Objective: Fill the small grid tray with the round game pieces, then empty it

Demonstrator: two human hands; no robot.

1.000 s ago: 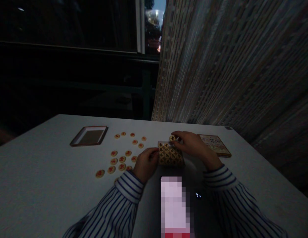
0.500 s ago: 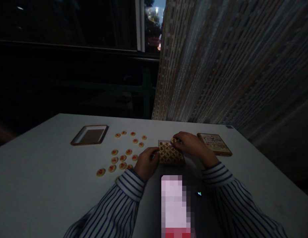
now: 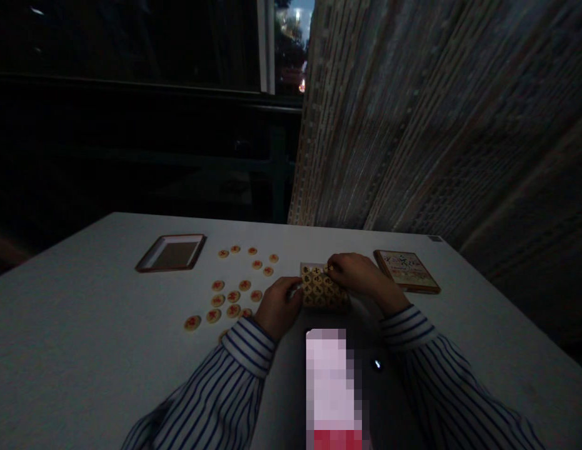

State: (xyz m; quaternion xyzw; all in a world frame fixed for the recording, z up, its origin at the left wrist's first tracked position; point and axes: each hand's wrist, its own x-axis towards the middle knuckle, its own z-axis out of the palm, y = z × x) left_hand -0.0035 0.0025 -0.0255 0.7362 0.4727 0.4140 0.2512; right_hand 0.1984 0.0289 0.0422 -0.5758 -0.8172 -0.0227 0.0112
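Rows of round xiangqi pieces with dark characters (image 3: 317, 286) fill a small see-through box (image 3: 324, 306) in front of me. My left hand (image 3: 279, 306) grips the box's left side, its thumb and fingertips closed at the edge. At the far right corner of the box, my right hand (image 3: 354, 273) has its fingers pinched on one xiangqi piece (image 3: 327, 269), which sits at the end of the far row and is partly hidden by the fingertips. Several xiangqi pieces with red characters (image 3: 233, 297) lie scattered on the table left of my left hand.
On the white table (image 3: 107, 350), an open shallow tray (image 3: 202, 250) stands at the far left. A flat box with a printed lid (image 3: 406, 269) lies at the right. Near me is a lit phone (image 3: 331, 387), its screen blurred. A curtain (image 3: 389, 112) hangs behind the table.
My right hand has lowered its xiangqi piece into the far row, beside the others in the box. My left hand keeps its place at the box's left side.
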